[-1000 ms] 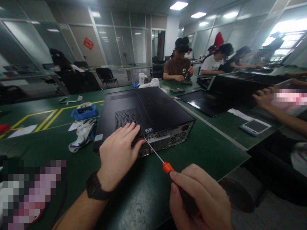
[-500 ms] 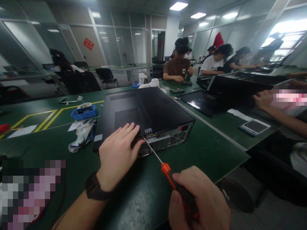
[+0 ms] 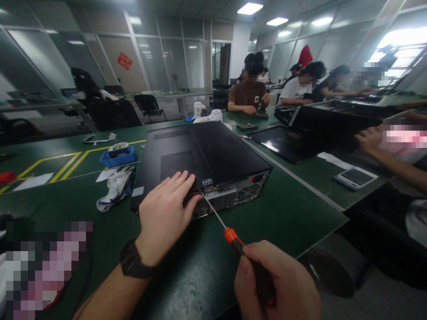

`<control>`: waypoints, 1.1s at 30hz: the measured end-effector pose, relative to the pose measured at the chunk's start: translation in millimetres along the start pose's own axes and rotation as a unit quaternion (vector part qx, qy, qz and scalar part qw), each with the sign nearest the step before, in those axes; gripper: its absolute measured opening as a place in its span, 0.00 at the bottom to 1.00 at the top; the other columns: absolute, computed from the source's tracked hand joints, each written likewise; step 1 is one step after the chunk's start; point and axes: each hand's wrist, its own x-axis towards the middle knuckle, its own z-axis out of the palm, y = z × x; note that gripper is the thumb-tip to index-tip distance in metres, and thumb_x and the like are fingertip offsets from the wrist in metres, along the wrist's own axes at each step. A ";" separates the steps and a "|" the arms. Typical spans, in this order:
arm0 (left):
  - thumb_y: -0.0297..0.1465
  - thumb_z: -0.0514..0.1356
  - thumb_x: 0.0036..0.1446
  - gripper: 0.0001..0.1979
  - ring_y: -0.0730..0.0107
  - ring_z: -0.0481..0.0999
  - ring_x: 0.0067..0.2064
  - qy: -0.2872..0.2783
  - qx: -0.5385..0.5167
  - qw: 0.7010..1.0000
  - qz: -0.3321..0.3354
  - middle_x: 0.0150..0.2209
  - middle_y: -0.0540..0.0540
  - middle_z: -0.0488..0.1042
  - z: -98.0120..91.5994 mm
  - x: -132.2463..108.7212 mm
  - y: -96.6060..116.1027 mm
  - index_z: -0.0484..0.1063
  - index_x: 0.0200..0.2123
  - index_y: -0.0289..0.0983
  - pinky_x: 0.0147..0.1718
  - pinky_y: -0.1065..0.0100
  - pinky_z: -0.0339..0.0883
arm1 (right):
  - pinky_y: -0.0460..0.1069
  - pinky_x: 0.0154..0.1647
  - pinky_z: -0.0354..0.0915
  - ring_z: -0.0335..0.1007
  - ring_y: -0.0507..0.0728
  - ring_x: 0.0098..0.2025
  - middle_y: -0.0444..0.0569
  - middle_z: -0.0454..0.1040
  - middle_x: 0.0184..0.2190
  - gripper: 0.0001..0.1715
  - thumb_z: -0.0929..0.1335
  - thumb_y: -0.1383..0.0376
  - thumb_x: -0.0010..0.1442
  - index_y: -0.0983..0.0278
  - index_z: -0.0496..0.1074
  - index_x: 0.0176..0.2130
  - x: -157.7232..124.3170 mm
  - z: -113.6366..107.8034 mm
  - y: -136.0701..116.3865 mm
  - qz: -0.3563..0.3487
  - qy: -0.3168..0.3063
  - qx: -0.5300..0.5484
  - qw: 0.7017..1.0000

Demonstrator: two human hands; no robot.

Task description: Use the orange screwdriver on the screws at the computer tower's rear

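Note:
A black desktop computer case point(image 3: 233, 151) lies flat on the green table, its rear panel with a fan grille facing toward me. My left hand point(image 3: 167, 204) grips the case at its near edge, fingers flat on the vented top and thumb bent down against the rear panel. In my right hand point(image 3: 278, 280) is the orange-and-black handle of a screwdriver point(image 3: 230, 234). Its thin shaft reaches up to the rear edge of the case, right by my left thumb. The exact spot where the tip touches is too small to make out.
Left of the case lie work gloves point(image 3: 116, 186) and a blue bin point(image 3: 118, 155) holding a tape roll. A black panel point(image 3: 283, 140) and a white-edged device point(image 3: 356, 178) lie to the right. Co-workers sit across the table and at right, one person's hand point(image 3: 370, 140) on another open case.
My right thumb and fingers have shifted on the screwdriver handle, and the handle appears turned. My left hand and the case have kept their places.

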 end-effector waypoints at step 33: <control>0.35 0.66 0.66 0.21 0.47 0.82 0.60 -0.002 -0.003 1.000 0.002 0.60 0.35 0.81 0.4 -0.1 -1.5 0.79 0.58 0.33 0.61 0.47 0.77 | 0.47 0.26 0.68 0.73 0.51 0.24 0.43 0.76 0.29 0.10 0.66 0.71 0.65 0.63 0.71 0.46 -1.2 0.1 0.9 -0.021 0.039 0.021 0.999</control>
